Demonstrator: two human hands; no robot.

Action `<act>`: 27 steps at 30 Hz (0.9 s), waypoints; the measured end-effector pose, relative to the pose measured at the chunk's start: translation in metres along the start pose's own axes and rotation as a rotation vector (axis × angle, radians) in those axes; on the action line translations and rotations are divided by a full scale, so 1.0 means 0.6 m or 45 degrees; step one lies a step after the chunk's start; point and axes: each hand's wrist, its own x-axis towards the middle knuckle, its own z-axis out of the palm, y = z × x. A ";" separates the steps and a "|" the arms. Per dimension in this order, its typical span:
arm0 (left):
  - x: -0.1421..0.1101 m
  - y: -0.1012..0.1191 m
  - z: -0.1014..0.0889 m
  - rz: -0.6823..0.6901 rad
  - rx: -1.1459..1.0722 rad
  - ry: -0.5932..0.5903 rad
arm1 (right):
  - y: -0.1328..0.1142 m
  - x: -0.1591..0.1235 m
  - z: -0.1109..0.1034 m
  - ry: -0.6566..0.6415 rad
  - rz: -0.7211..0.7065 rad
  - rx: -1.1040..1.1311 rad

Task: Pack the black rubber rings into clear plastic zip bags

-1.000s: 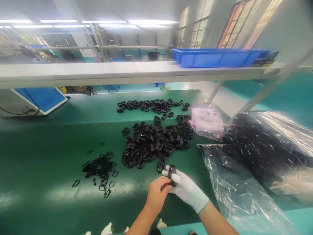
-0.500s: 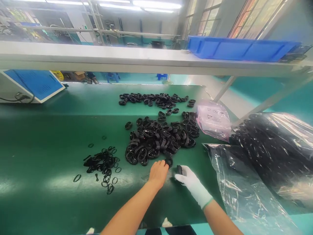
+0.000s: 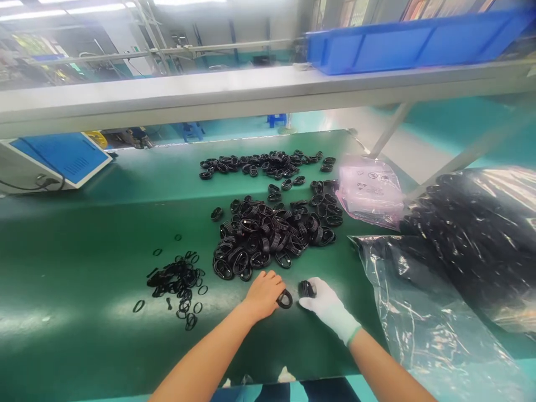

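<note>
- Left coil is in front of the pile, on or just over the tabletop; I can't tell which.
- Left hand, bare: I read its grip as closed on that coil's edge, thumb hidden.
- Right hand, gloved: grip closed around the right coil.
- I judge the step as handling two coils together; next calls for steady holds.
</note>
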 end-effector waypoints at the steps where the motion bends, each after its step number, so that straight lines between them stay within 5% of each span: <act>1: 0.001 -0.003 -0.005 0.034 -0.007 -0.020 | -0.002 0.000 0.002 -0.017 -0.006 0.015; 6: -0.009 0.005 -0.017 0.004 0.075 -0.059 | -0.010 0.001 0.013 0.016 0.008 0.029; 12: 0.003 0.063 0.015 -0.720 -0.030 0.002 | -0.001 0.010 0.023 0.027 0.037 0.076; 15: -0.003 0.064 0.022 -0.697 -0.122 0.035 | 0.005 0.012 0.022 -0.037 0.060 0.182; 20: -0.029 0.052 0.038 -0.511 -0.793 0.170 | 0.008 0.004 0.005 -0.149 0.003 0.363; 27: -0.006 0.053 0.068 -0.442 -0.766 0.184 | 0.010 0.002 0.000 -0.190 0.011 0.430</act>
